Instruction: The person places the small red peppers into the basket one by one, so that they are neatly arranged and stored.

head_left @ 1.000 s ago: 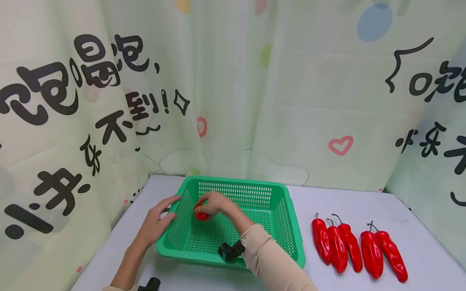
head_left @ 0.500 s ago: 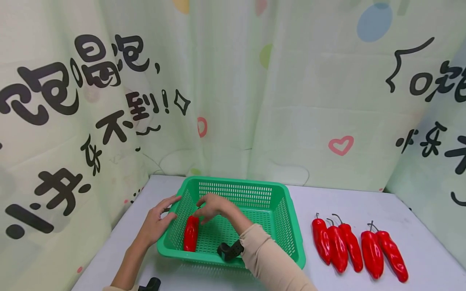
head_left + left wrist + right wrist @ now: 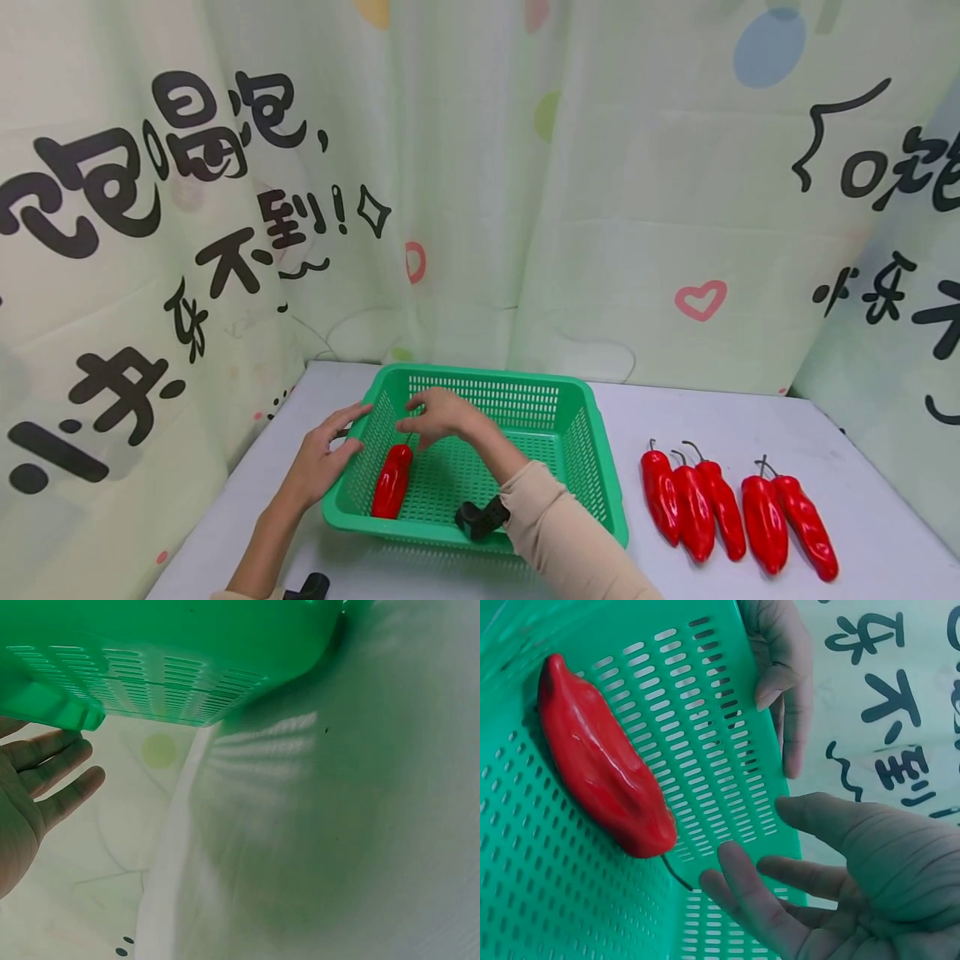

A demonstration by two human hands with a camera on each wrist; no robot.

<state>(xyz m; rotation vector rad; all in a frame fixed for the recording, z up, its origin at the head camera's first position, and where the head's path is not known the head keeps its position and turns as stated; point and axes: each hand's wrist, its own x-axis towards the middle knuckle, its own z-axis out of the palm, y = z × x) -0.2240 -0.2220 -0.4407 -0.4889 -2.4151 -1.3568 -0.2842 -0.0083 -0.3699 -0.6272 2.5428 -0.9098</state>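
A green plastic basket (image 3: 606, 467) with slotted walls stands on the table. Inside it, along the left wall, lies one red chili pepper (image 3: 392, 482), its thin stem pointing to the back. My right hand (image 3: 444, 417) hovers over the basket just beyond that stem, fingers spread and holding nothing. The right wrist view shows the whole pepper (image 3: 604, 761) apart from the fingers. My left hand (image 3: 322, 460) touches the basket's left rim from outside, fingers extended. The left wrist view shows these fingers (image 3: 56, 761) nearly straight, their tips at the rim's underside.
To the right of the basket several red chili peppers (image 3: 693, 512) lie side by side on the white table (image 3: 600, 575), stems to the back. A pale curtain (image 3: 480, 208) with black lettering hangs behind and at both sides.
My right hand has let go of the chili pepper in the basket and lifted slightly off it. The pepper has tilted a little. My left hand stays at the rim.
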